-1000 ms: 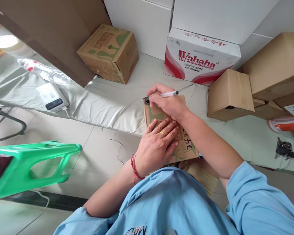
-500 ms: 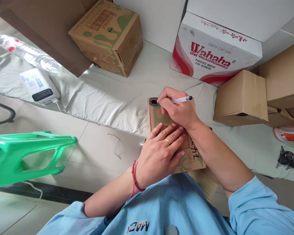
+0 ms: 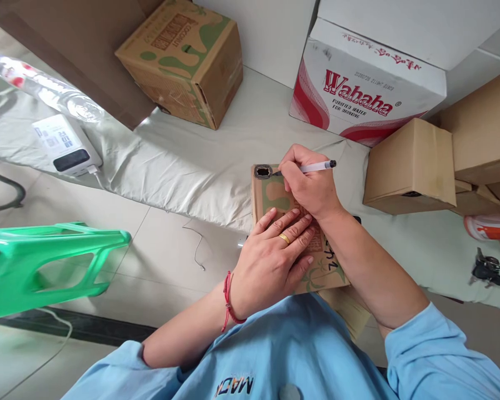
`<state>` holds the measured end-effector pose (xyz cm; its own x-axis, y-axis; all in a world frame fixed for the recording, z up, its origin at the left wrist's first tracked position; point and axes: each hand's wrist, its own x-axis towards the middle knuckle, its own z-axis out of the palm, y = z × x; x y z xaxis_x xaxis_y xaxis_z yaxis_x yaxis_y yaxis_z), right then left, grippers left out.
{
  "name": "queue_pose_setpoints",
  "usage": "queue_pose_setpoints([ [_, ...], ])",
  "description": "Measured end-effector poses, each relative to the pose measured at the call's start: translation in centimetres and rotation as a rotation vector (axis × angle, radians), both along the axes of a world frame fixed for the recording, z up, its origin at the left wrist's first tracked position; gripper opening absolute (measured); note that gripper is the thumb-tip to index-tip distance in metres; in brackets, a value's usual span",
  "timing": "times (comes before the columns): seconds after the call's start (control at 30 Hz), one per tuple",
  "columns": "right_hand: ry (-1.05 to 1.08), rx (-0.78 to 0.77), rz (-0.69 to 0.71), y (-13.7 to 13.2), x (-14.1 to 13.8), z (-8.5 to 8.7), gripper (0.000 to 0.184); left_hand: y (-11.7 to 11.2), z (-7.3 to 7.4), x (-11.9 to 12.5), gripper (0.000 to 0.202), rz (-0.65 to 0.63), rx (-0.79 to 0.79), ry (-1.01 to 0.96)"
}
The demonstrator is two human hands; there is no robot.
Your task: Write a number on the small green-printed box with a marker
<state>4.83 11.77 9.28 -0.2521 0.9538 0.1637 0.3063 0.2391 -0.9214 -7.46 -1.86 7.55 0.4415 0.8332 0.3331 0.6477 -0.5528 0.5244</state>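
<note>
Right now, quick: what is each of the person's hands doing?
Left hand: open, pressed flat on the cardboard piece.
Right hand: closed around a pen, its tip at the dark mark on the cardboard.

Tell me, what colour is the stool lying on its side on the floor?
Bright green; the stool shows clearly at the left of the head view.

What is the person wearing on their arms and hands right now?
Both arms have light blue sleeves pushed up above the elbows, so the forearms are bare. The left hand has a gold ring on one of its fingers and a red string bracelet at the wrist. The right hand shows no jewellery.
</note>
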Motion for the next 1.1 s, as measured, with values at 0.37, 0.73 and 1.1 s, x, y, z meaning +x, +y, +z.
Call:
queue_pose_setpoints([
  [0.37,-0.102,0.036,0.012,-0.23,-0.19,0.47,0.018,0.08,0.05,0.05,0.044,-0.007,-0.005,0.004],
  [0.73,-0.117,0.072,0.05,-0.29,-0.39,0.49,0.014,-0.08,-0.15,0.03,0.045,-0.004,-0.03,-0.018],
  [1.1,0.055,0.069,0.11,0.06,0.01,-0.16,0.03,0.07,-0.43,0.11,0.038,-0.001,0.04,-0.114],
])
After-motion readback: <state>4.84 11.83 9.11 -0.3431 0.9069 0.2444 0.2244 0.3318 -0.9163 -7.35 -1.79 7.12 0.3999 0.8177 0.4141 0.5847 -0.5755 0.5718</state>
